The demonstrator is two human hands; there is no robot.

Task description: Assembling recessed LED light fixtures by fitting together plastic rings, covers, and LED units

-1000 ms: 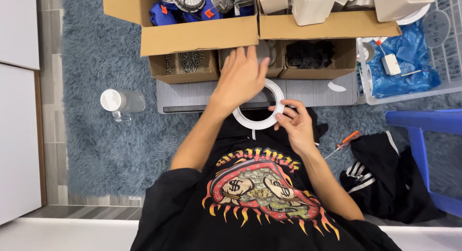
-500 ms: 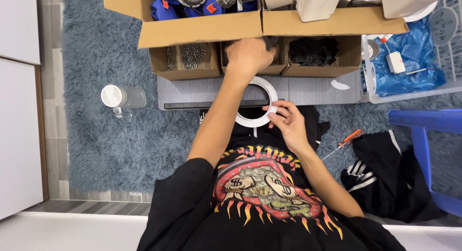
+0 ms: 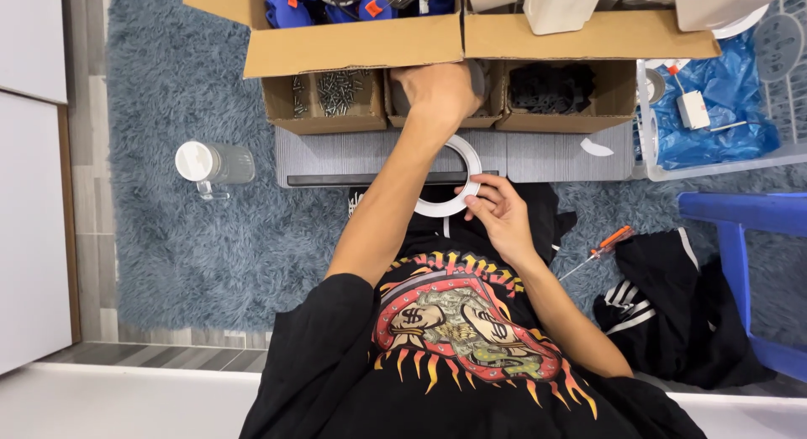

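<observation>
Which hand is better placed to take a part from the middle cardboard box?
Left: the left hand reaches into the middle box; the right hand holds the white ring.

Your left hand (image 3: 437, 90) hides whatever lies in the middle cardboard box (image 3: 483, 119); your forearm covers part of the white ring (image 3: 466, 153).

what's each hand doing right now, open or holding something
Left hand: reaching into the middle small cardboard box; grip cannot be told.
Right hand: holding the white ring by its edge.
</observation>
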